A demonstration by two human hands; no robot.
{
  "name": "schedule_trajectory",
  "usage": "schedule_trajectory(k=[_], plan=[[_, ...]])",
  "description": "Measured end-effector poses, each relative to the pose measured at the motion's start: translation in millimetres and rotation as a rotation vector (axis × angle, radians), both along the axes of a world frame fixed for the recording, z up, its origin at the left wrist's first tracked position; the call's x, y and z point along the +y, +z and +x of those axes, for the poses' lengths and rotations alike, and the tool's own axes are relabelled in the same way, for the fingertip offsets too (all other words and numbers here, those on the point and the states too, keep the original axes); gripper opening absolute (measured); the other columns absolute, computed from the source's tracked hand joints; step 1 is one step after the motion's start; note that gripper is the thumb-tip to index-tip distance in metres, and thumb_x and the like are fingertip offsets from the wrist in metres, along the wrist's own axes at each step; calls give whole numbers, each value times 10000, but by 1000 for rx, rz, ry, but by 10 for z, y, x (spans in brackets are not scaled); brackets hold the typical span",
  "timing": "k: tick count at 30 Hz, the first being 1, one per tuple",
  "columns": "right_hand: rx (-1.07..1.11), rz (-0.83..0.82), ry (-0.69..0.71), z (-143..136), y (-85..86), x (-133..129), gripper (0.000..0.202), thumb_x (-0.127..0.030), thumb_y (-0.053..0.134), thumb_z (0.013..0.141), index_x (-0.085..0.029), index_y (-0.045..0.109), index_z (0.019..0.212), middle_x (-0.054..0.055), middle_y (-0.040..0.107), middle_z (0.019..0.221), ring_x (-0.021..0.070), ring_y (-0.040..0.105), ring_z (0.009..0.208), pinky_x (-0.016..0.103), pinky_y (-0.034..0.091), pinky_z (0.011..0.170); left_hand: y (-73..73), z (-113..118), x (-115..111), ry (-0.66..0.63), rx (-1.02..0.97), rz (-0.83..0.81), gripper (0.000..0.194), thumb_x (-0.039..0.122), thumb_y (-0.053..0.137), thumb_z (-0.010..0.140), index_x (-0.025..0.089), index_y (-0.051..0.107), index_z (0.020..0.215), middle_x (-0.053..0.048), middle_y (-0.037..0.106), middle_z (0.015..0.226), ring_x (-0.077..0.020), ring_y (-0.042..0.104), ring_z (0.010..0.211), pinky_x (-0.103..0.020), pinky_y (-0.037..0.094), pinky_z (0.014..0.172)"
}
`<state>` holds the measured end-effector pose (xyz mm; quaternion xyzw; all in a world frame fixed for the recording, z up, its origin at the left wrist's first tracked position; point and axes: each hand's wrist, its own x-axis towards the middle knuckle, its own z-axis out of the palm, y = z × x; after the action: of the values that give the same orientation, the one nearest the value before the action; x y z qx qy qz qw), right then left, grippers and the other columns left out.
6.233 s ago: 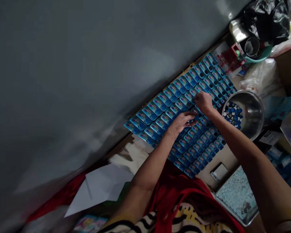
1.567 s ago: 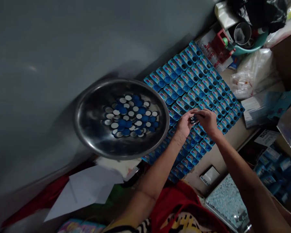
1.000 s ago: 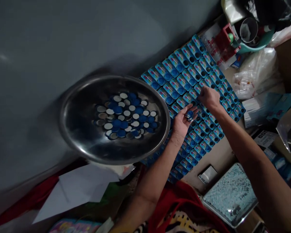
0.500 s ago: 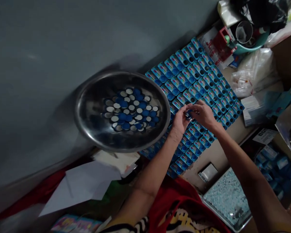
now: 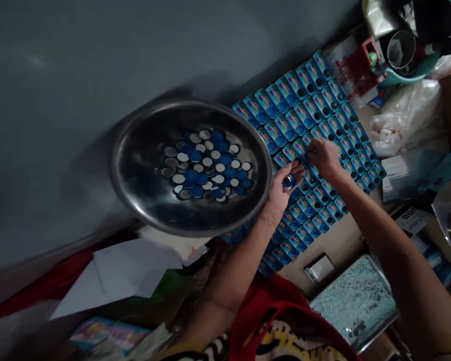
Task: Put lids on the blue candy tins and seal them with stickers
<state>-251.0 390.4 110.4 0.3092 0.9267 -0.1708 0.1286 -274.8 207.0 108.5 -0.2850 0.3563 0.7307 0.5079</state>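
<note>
My left hand [image 5: 280, 190] is palm up beside the rim of a steel bowl [image 5: 135, 213], cupped around a few small round blue discs [image 5: 288, 181]. My right hand [image 5: 325, 159] is closed in a pinch above rows of blue rectangular packs [image 5: 289, 123]. Whatever lies between its fingertips is too dark to make out. Each pack has a round spot at one end; some spots are bright blue, others dark. In the bowl lie many loose round discs [image 5: 207, 162], some with the blue side up, some white.
A grey wall [image 5: 78, 60] rises at the left. White paper sheets [image 5: 116, 281] lie below the bowl. At the right are a red tape dispenser [image 5: 363, 67], a teal basin [image 5: 417, 75], plastic bags [image 5: 409, 115] and a clear-lidded tray of pale bits [image 5: 357, 301].
My hands have moved apart: the right has gone up and away over the packs, while the left palm has opened, showing the discs. The view has shifted slightly.
</note>
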Motion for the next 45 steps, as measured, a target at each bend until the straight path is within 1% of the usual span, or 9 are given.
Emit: schedule_trajectory(k=[9,14,20,24,27,31,36,40,45], plan=[[-227,102,-45,-209,35,194,389,-372,867,758,-258,694,1088,59,780,1023,292,700,925,374,513,789,-65,-64,17,21,-73,83,263,336,600,1029,161,780,1105,-123,820,1209,-265,732,1281,-410,548,1142],[-60,65,-55,-39,261,-63,177,-337,795,829,-248,720,963,46,772,932,254,693,905,330,490,777,-31,-48,-22,-19,-114,95,430,493,509,1088,166,770,1191,-144,818,1192,-275,743,1251,-438,576,1104],[171,-483,-207,523,425,-730,316,-513,667,940,-219,782,939,14,733,754,165,653,710,264,470,657,-31,83,-58,-59,-89,127,525,518,403,1120,194,753,1340,-130,814,1231,-288,724,1280,-429,580,1089],[261,-804,-325,766,372,-840,461,-580,552,981,-202,790,1095,28,739,850,160,672,730,271,538,680,-17,202,-62,-97,-186,175,574,515,347,1132,172,723,1398,-136,823,1184,-291,756,1207,-454,589,1078],[252,-631,-248,854,366,-769,358,-444,637,936,-213,807,1149,22,715,864,153,658,733,266,534,695,-45,251,-94,-150,-262,205,586,565,389,1111,179,721,1400,-139,826,1163,-298,774,1156,-471,607,1049],[232,-439,-107,927,329,-715,176,-274,795,762,-225,843,924,28,739,915,157,657,772,263,518,724,-102,306,-97,-199,-281,251,568,576,401,1104,208,740,1373,-133,824,1191,-298,770,1167,-479,619,1038],[270,-516,-320,947,272,-684,148,-317,705,824,-227,816,861,11,782,813,200,718,748,285,541,692,-98,368,-100,-138,-255,122,395,417,533,1092,155,782,1251,-134,838,1081,-268,797,1080,-439,620,1048],[267,-284,-291,685,241,-537,140,-297,684,817,-217,786,870,12,787,817,206,724,776,300,537,746,-55,320,-270,-83,-173,56,311,342,573,1074,130,792,1136,-140,836,1107,-237,807,1053,-408,601,1065],[46,-23,-45,130,124,-401,173,-202,627,851,-227,780,930,58,803,1006,235,720,929,329,519,827,-46,195,-435,-61,-172,100,352,372,524,1091,139,779,1158,-147,831,1161,-241,787,1152,-401,578,1095]])
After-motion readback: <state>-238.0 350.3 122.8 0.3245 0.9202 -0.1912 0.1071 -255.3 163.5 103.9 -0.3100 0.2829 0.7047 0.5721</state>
